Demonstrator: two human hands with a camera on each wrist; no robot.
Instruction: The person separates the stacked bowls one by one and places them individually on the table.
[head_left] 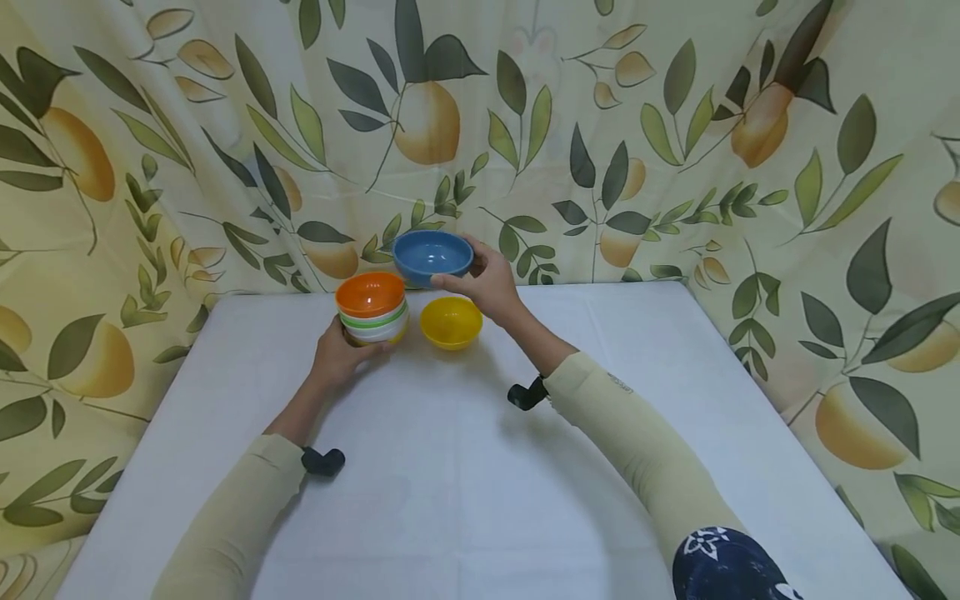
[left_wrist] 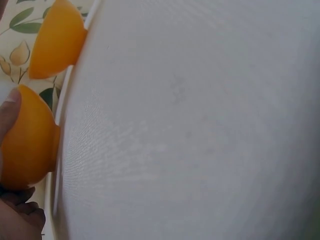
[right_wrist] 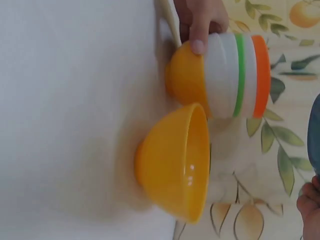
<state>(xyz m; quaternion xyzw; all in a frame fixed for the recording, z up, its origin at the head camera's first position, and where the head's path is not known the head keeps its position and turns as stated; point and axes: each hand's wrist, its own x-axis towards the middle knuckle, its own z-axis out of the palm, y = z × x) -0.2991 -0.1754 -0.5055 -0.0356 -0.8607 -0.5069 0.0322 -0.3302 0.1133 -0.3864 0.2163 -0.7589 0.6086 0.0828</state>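
My left hand (head_left: 337,358) grips a stack of nested bowls (head_left: 375,325), thumb along its near side. An orange bowl (head_left: 370,296) tops the stack, with green and white rims below it and a yellow bowl (left_wrist: 30,142) at the bottom. To the right, my right hand (head_left: 491,283) holds a blue bowl (head_left: 427,262) by its right side, raised above the table. Only an edge of this blue bowl shows in the right wrist view. A separate yellow bowl (head_left: 451,323) stands upright between the hands, right of the stack, and neither hand touches it.
A white cloth covers the table (head_left: 450,483); the bowls are near its far edge. Behind and at the sides hangs a curtain (head_left: 540,150) printed with fruit and leaves. Black wrist mounts (head_left: 323,462) sit on both sleeves. Patterned dark blue fabric (head_left: 727,562) shows at lower right.
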